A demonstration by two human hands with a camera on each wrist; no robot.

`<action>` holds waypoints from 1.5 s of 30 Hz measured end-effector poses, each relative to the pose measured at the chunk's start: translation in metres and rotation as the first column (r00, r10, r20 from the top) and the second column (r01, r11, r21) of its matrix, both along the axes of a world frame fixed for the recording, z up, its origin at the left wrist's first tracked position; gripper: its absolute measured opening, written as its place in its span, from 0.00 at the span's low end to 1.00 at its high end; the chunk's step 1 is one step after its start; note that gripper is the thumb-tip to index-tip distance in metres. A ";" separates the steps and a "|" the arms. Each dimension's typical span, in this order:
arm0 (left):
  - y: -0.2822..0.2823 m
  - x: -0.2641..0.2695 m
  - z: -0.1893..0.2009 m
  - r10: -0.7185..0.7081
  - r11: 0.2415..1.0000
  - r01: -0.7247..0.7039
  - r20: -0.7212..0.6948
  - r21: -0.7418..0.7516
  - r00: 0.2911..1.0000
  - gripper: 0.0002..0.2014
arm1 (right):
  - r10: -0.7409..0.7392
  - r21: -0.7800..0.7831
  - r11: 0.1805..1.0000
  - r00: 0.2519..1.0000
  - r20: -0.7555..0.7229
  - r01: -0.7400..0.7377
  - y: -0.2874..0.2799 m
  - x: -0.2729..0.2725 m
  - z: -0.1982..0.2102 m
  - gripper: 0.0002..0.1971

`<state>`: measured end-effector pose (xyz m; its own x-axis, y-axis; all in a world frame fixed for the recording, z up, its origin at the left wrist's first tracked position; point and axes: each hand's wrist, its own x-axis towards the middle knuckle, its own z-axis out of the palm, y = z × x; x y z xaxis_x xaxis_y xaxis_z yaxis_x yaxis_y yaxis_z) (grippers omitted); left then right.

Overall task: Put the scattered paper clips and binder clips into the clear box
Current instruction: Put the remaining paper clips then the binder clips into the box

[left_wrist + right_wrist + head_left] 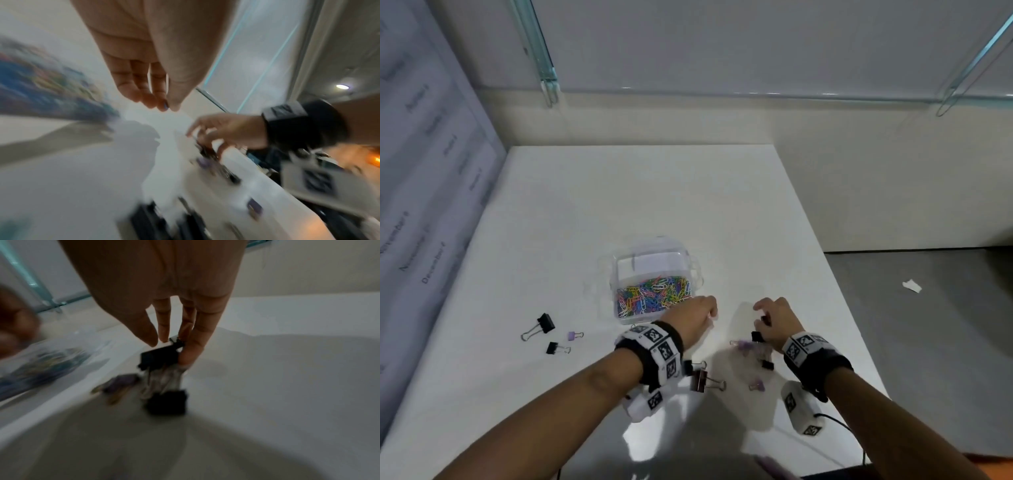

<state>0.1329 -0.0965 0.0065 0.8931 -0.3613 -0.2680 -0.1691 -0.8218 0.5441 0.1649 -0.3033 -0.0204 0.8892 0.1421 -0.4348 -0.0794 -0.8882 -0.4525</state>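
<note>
A big white table [592,212] stands by a pale wall [722,44]. A small scrap of white paper [911,286] lies on the grey floor [935,308]

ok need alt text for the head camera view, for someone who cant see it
Two bare hands work over a white table: the right hand picks at a black binder clip, the left hand hovers beside a clear box of coloured paper clips. More black and purple binder clips lie scattered near both wrists and to the left.
</note>
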 end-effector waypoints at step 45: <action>0.153 -0.092 -0.025 0.445 0.892 -0.394 -0.289 0.221 0.847 0.56 | 0.333 -0.233 0.902 0.928 -0.165 -0.365 0.010 -0.037 0.017 0.57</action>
